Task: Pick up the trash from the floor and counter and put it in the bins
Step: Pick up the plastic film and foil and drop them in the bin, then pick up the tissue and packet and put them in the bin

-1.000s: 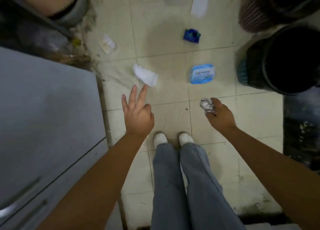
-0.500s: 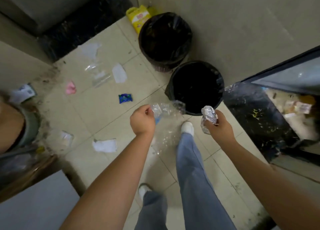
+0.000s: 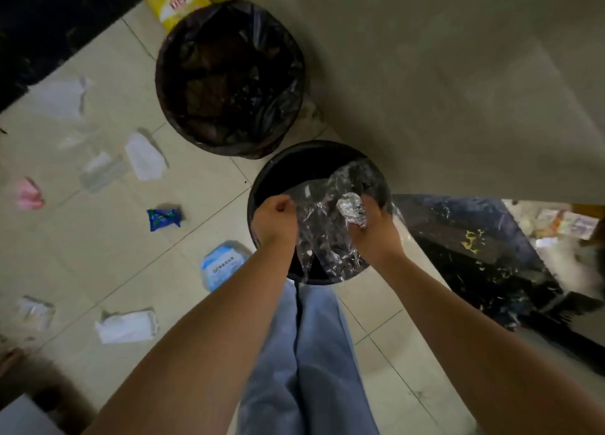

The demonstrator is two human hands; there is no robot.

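Both my hands hover over the near black bin (image 3: 262,186). My left hand (image 3: 275,220) pinches a crumpled sheet of clear plastic wrap (image 3: 322,235), which hangs across the bin's mouth. My right hand (image 3: 373,228) grips a silver foil ball (image 3: 352,208) and also touches the wrap. A second bin (image 3: 229,78), lined with a black bag, stands just beyond. Trash lies on the tiled floor to the left: a blue wrapper (image 3: 163,218), a light-blue wipes packet (image 3: 221,264), white tissues (image 3: 127,326) (image 3: 144,159) and a pink scrap (image 3: 29,194).
A beige wall (image 3: 458,74) rises right behind the bins. A yellow packet (image 3: 176,2) leans behind the far bin. A dark marble ledge (image 3: 474,254) runs at the right. More clear plastic (image 3: 101,172) and white paper (image 3: 59,97) lie at far left. My legs in blue jeans stand below.
I have stepped up to the near bin. Both hands moved forward from in front of it to over its mouth, still holding the plastic wrap and the foil ball.
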